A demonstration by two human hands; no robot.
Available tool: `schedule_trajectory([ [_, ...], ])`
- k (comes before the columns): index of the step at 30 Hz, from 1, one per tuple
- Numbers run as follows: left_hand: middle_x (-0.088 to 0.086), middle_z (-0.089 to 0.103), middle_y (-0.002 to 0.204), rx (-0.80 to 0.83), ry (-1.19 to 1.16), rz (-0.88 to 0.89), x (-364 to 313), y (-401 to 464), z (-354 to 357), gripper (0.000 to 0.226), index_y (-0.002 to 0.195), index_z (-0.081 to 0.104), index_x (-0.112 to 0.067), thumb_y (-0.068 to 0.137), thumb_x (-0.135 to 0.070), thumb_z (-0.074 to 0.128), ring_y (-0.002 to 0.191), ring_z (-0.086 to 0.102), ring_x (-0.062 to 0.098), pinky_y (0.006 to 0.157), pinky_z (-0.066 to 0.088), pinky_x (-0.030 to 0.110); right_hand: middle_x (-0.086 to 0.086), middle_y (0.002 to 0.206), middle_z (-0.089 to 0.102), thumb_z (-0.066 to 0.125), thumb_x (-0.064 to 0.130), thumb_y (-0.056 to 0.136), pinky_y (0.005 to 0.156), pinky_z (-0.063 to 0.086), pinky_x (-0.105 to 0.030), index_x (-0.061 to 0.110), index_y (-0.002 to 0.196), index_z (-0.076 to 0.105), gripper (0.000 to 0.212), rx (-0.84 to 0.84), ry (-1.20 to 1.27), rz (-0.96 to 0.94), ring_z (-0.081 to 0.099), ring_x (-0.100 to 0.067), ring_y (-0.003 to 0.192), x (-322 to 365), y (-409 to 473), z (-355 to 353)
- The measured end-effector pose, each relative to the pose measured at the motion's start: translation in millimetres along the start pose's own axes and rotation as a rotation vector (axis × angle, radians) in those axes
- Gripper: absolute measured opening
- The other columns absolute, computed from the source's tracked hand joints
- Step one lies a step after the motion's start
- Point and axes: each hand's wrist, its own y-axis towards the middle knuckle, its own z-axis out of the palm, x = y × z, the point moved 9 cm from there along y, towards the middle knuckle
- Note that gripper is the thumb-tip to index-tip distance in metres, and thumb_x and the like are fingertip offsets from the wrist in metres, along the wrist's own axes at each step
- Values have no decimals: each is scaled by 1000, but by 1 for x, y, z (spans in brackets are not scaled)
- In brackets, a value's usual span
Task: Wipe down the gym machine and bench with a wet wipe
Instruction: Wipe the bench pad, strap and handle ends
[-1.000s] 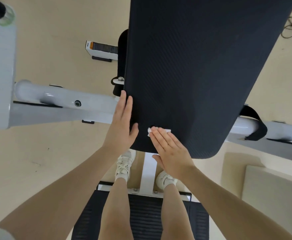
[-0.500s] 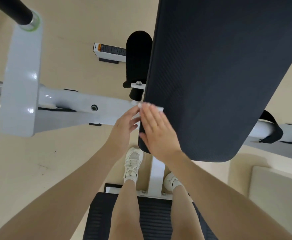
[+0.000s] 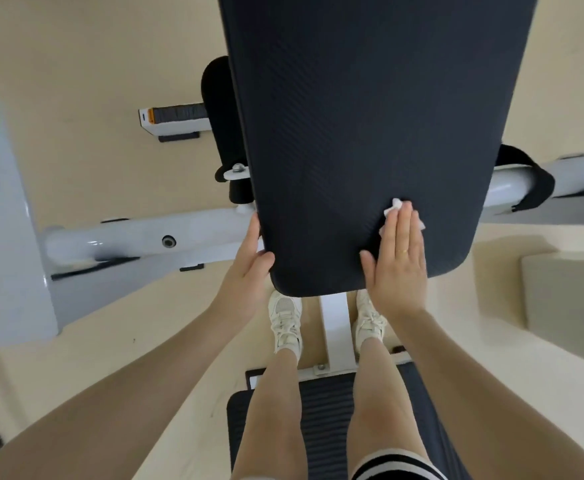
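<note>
The black padded bench back (image 3: 359,116) fills the upper middle of the head view, above the white machine frame (image 3: 138,237). My right hand (image 3: 396,258) lies flat on the pad near its lower right corner, pressing a white wet wipe (image 3: 395,206) that peeks out past the fingertips. My left hand (image 3: 247,261) grips the pad's lower left edge, thumb on top and fingers curled around the side. The black seat pad (image 3: 325,410) sits under my legs.
A black foam roller (image 3: 219,126) and a white-and-black part (image 3: 172,121) sit left of the pad. A white upright post (image 3: 3,216) stands at far left. A black strap (image 3: 529,178) wraps the right tube. A beige block (image 3: 567,292) rests on the floor at right.
My right hand has slid the wipe from the pad's left edge across to its lower right area. My left hand has shifted onto the pad's lower left corner.
</note>
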Motion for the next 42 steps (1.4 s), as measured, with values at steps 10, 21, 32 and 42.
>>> schedule_trajectory([
  [10, -24, 38, 144, -92, 54, 4, 2, 2, 2, 65, 145, 16, -44, 95, -7, 36, 130, 40, -3, 112, 34, 40, -12, 152, 16, 25, 49, 96, 119, 5, -36, 6, 148, 2, 71, 14, 54, -389, -6, -23, 145, 118, -55, 55],
  [21, -8, 7, 157, -322, 308, -80, -2, 5, 28, 113, 145, -22, -23, 79, -11, 69, 142, 16, 9, 114, 19, 26, -25, 154, 3, 26, 38, 94, 116, -5, -22, -6, 145, 5, 70, 27, 368, 399, 1, -33, 144, -129, -24, 22],
  [32, 15, -16, 156, -628, 630, -135, -39, 6, 61, 122, 146, -16, -5, 72, -29, 78, 146, -7, 27, 119, 5, 35, 8, 129, 50, 42, 9, 96, 84, 29, 6, 15, 140, 38, 45, -40, 1019, 676, 44, 0, 113, -146, 8, -17],
  [42, 19, -19, 154, -654, 673, -177, -88, 50, 138, 123, 146, -12, -3, 71, -48, 73, 143, -11, 37, 117, 1, 40, 6, 119, 54, 38, 9, 97, 79, 29, 0, 16, 141, 37, 45, 216, 989, 347, 46, -3, 105, -134, 111, -62],
])
